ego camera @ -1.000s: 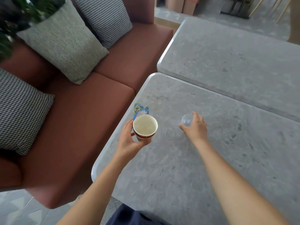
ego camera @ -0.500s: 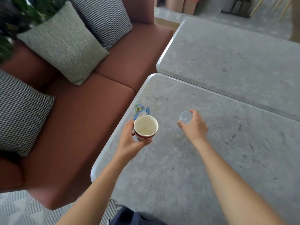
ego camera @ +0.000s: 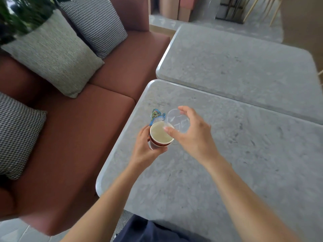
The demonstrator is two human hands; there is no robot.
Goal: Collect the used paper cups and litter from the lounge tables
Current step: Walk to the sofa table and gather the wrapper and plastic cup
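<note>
Clear plastic cup (ego camera: 177,122) is pinched in my right hand (ego camera: 192,135), tilted, mouth toward the paper cup (ego camera: 161,135) that my left hand (ego camera: 146,149) grips just beside it, near the tabletop's (ego camera: 192,180) left edge; nesting looks next. Wrapper (ego camera: 155,115) lies just behind.

A red paper cup (ego camera: 161,137) with a cream inside is showing beside a clear plastic cup (ego camera: 177,121) and a blue-green wrapper (ego camera: 156,115). The table (ego camera: 227,172) is looking mottled grey, the sofa (ego camera: 73,137) rust-brown, with black-and-white houndstooth cushions (ego camera: 94,23).
</note>
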